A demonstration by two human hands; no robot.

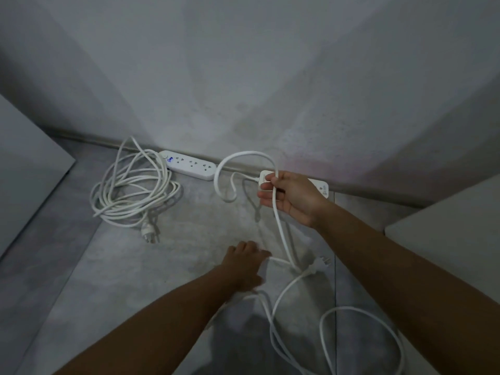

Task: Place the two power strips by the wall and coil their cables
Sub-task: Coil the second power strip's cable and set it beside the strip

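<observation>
Nearest, loose cable (359,309) loops on the floor (189,239). The left hand (247,262) pinches it low; the right hand (290,197) grips it higher. Second strip (323,186) and first strip (189,165) lie against the far wall (243,77), coiled cable (132,185) at left.

Two power strips (189,168) (322,186) along wall (243,77); coiled cable (132,190) on floor, left.

Home rm, prob. — plain wall (243,77), skirting, grey floor (189,226).

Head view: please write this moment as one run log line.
left strip: by wall, cable coiled | right hand: holding second cable | left hand: gripping same cable
</observation>
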